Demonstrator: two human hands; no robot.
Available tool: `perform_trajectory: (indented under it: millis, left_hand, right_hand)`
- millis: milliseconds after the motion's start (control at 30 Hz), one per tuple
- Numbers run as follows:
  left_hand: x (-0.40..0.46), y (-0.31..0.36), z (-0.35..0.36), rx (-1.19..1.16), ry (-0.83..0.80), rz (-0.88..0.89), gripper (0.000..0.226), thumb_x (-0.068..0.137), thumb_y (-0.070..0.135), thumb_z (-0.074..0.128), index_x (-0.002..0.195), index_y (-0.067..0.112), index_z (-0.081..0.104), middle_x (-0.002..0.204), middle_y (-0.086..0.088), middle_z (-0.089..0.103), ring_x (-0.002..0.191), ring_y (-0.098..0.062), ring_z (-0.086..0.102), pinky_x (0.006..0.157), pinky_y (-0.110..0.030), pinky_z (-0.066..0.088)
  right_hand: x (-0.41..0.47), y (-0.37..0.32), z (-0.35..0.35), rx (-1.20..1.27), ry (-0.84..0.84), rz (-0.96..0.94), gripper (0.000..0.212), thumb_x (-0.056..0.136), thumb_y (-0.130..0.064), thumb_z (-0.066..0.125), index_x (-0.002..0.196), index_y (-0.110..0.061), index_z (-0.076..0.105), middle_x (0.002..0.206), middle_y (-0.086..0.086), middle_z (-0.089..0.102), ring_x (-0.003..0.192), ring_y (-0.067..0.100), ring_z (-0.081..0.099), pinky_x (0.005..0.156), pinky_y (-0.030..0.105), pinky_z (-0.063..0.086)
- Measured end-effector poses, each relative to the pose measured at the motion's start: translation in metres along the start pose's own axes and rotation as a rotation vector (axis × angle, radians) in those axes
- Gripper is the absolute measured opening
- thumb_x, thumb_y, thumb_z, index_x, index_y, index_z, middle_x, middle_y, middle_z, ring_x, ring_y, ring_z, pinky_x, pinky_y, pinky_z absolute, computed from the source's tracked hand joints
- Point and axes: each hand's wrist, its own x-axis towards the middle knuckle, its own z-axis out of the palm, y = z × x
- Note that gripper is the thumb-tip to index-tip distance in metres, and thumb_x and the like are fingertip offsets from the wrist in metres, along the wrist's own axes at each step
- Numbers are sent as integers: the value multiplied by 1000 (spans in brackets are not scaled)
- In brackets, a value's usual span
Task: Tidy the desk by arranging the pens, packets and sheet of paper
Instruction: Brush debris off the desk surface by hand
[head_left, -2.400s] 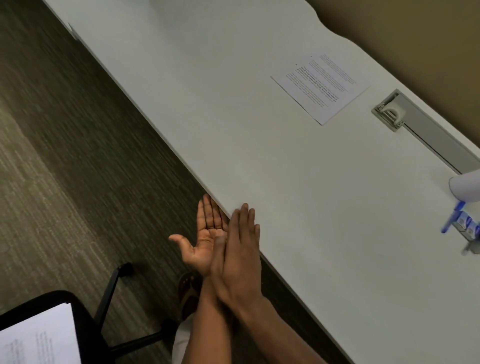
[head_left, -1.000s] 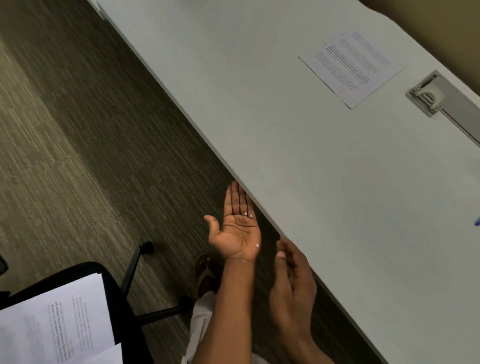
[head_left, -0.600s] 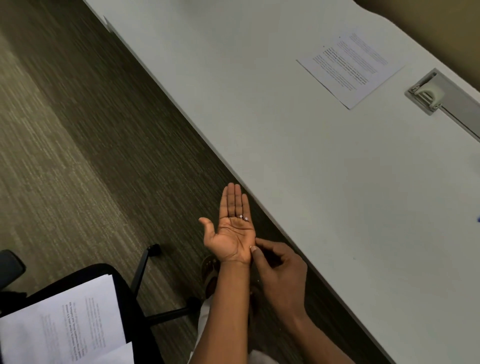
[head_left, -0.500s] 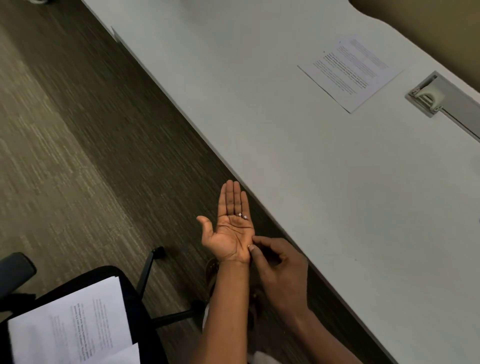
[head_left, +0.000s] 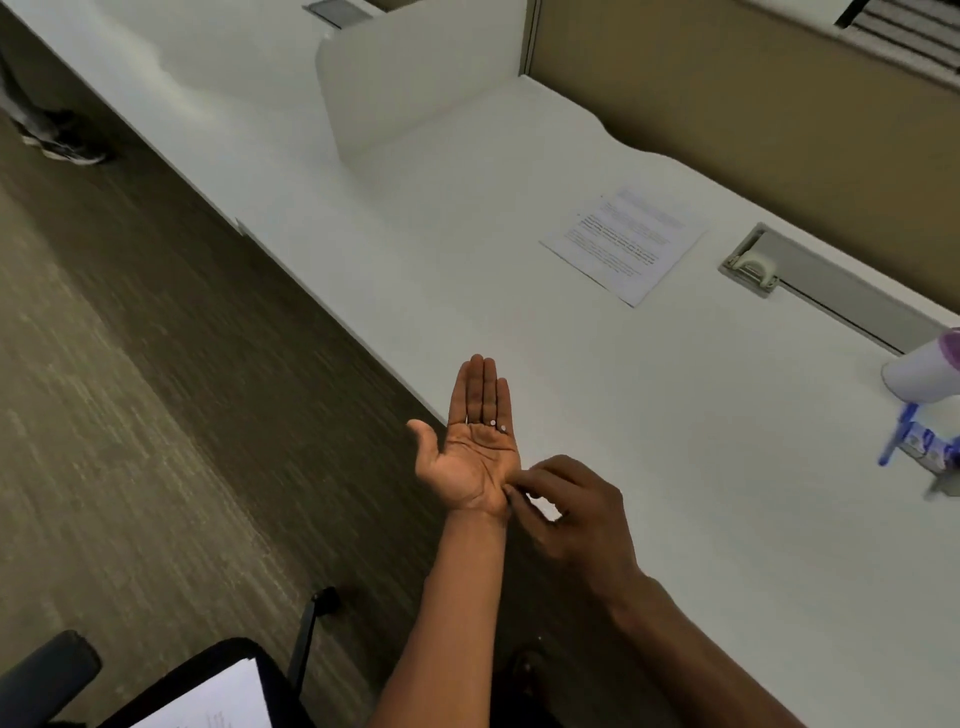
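Note:
My left hand (head_left: 470, 447) is held flat and palm up over the front edge of the white desk (head_left: 649, 467), fingers together, with two tiny white specks (head_left: 497, 425) at the base of the fingers. My right hand (head_left: 576, 512) is curled, its fingertips pinched against the heel of the left palm; I cannot tell if they hold anything. A printed sheet of paper (head_left: 623, 244) lies flat at the back of the desk. At the right edge a blue pen (head_left: 894, 436) lies beside small blue-and-white packets (head_left: 930, 453).
A white cup with a purple rim (head_left: 922, 371) lies near the pen. A grey cable slot (head_left: 826, 288) runs along the back, and a white divider panel (head_left: 415, 78) stands at the far end. A black chair holding papers (head_left: 208, 693) is lower left; someone's shoe (head_left: 62, 148) is on the floor.
My right hand lifted off the left palm, then came back and pinched at its heel. The view has swung up and right, bringing the pen, packets and cup back into sight.

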Motion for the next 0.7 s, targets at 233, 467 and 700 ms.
perform_trajectory:
  millis: [233, 467, 700]
  left_hand:
    - [15, -27, 32, 66, -29, -154, 87, 97, 69, 24, 148, 1, 43, 147, -19, 52, 137, -35, 50, 115, -47, 36]
    - [28, -53, 53, 122, -54, -225, 87, 97, 68, 25, 150, 1, 39, 149, -18, 51, 136, -34, 51, 116, -46, 38]
    - [33, -89, 80, 190, -141, -295, 86, 97, 67, 26, 149, 1, 40, 152, -18, 46, 142, -32, 45, 118, -43, 32]
  right_hand:
    - [23, 4, -30, -173, 13, 18, 16, 86, -32, 60, 83, -17, 67, 79, -4, 63, 66, 8, 55, 60, 13, 43]
    - [35, 23, -52, -29, -65, 184, 8, 90, -35, 54, 89, -28, 57, 83, -17, 54, 72, 5, 54, 62, 18, 49]
    - [71, 58, -95, 467, 135, 458, 12, 94, -23, 58, 87, -26, 67, 81, -8, 69, 74, 13, 65, 59, 24, 54]
